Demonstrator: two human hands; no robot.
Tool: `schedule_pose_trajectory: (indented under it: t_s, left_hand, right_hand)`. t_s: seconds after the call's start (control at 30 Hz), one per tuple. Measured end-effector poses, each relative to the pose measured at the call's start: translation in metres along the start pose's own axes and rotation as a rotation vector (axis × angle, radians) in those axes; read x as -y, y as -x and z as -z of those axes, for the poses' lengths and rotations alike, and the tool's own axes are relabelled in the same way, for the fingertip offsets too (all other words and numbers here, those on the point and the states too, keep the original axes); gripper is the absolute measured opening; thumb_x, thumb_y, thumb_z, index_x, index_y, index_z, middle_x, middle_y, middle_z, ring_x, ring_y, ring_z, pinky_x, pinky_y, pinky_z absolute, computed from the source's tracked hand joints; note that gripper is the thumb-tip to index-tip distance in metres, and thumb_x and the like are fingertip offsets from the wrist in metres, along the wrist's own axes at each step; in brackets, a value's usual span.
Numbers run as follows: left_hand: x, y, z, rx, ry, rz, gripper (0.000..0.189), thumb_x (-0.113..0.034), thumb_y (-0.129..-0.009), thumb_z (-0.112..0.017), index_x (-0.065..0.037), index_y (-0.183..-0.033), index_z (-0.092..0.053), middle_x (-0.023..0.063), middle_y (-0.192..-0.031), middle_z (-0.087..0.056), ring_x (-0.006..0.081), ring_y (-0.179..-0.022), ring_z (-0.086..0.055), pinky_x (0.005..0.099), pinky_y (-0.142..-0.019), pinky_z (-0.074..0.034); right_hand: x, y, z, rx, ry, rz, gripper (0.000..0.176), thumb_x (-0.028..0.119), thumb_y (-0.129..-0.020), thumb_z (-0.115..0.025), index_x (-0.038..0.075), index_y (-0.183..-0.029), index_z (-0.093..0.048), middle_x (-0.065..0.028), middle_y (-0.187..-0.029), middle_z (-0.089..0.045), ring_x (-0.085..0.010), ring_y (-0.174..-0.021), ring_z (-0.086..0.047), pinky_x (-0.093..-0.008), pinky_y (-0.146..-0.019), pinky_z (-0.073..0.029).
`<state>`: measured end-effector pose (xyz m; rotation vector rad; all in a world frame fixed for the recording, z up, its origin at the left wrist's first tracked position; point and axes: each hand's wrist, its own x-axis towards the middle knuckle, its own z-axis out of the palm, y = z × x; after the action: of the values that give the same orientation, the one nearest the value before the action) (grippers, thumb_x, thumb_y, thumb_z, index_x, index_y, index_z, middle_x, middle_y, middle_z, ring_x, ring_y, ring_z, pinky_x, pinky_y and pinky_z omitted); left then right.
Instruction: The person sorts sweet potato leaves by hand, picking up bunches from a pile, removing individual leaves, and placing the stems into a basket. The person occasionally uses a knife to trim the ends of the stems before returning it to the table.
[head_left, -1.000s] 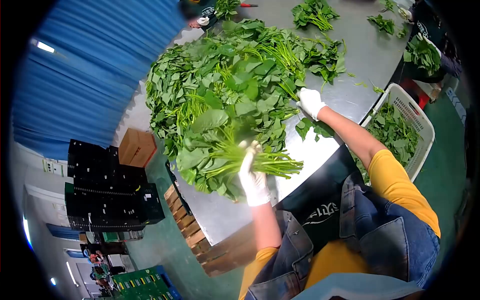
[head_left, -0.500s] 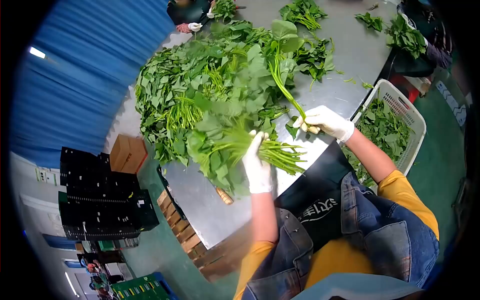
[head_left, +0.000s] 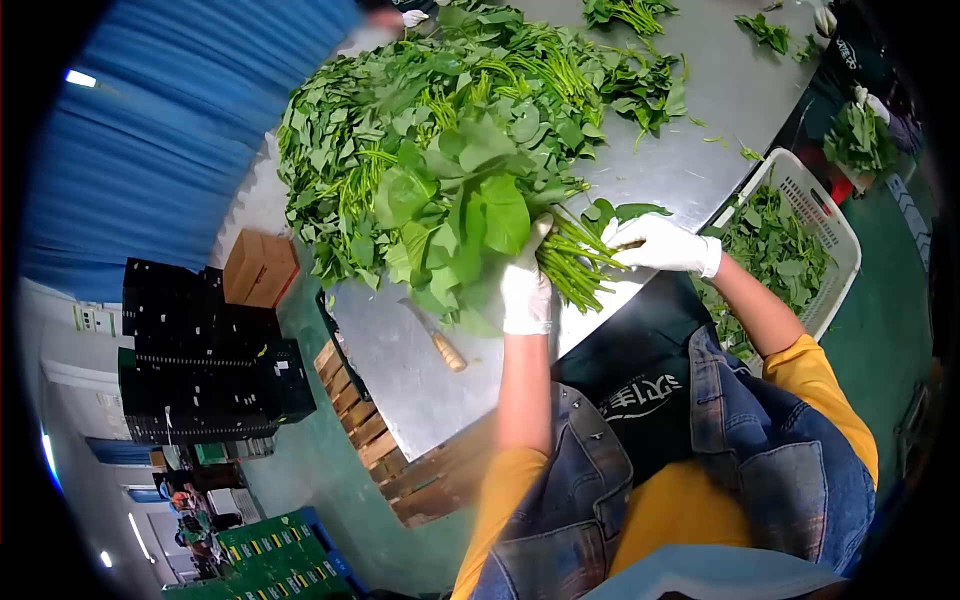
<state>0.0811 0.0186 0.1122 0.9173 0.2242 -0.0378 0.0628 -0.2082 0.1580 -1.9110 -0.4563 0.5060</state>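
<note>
a worker's gloved left hand closed around a bunch of leafy greens just above its stems, holding it tilted over the near edge of a steel table, leaves toward the large pile. the right hand, also gloved, met the cut ends with fingers drawn narrow; whether they pinched a stalk could not be told. the step looked like gathering and evening a bunch. the next move appeared to call for a firm grip low on the stalks, as the leaves flopped loosely. a wooden-handled knife lay on the table just beside the bunch; a white basket of greens stood to the right.
</note>
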Motion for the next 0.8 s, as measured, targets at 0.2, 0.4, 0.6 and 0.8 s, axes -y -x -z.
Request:
schedule_pose_trajectory:
  t_s: [0.2,0.4,0.6,0.8]
  left_hand:
    - [0.005,0.005,-0.009,-0.100,-0.318,-0.158,0.028,-0.001,-0.081,-0.067,-0.003,-0.108,-0.060,0.0047,-0.095,-0.063,0.0159,-0.082,-0.059,0.0288,-0.076,-0.051]
    - [0.003,0.014,-0.024,-0.091,-0.207,-0.057,0.025,-0.003,-0.081,-0.068,-0.003,-0.105,-0.062,0.0044,-0.093,-0.062,0.0156,-0.080,-0.059,0.0282,-0.074,-0.050]
    - [0.003,0.009,-0.023,-0.127,-0.093,-0.025,0.017,-0.005,-0.084,-0.065,0.001,-0.100,-0.063,0.0061,-0.089,-0.061,0.0155,-0.077,-0.058,0.0267,-0.071,-0.049]
    - [-0.029,0.014,-0.029,-0.060,-0.123,-0.122,0.019,-0.004,-0.084,-0.065,0.002,-0.102,-0.063,0.0068,-0.084,-0.061,0.0169,-0.080,-0.058,0.0296,-0.077,-0.049]
  right_hand:
    - [-0.013,-0.025,-0.020,-0.113,-0.061,0.074,0.028,0.020,-0.084,-0.064,-0.001,-0.102,-0.065,-0.0047,-0.080,-0.063,-0.0096,-0.072,-0.054,-0.0261,-0.065,-0.046]
    - [0.011,-0.014,-0.023,-0.247,-0.788,0.017,0.019,0.013,-0.081,-0.069,-0.002,-0.092,-0.067,-0.0040,-0.084,-0.064,-0.0097,-0.079,-0.056,-0.0244,-0.073,-0.044]
    - [-0.048,0.013,-0.015,-0.470,-1.353,0.410,0.011,0.005,-0.085,-0.060,-0.001,-0.094,-0.058,-0.0079,-0.089,-0.060,-0.0192,-0.083,-0.059,-0.0304,-0.079,-0.050]
    - [-0.078,0.078,0.086,-0.495,-1.788,1.131,0.089,0.034,-0.072,-0.072,0.006,-0.145,-0.029,-0.0122,-0.145,-0.041,-0.0195,-0.102,-0.056,-0.0317,-0.086,-0.047]
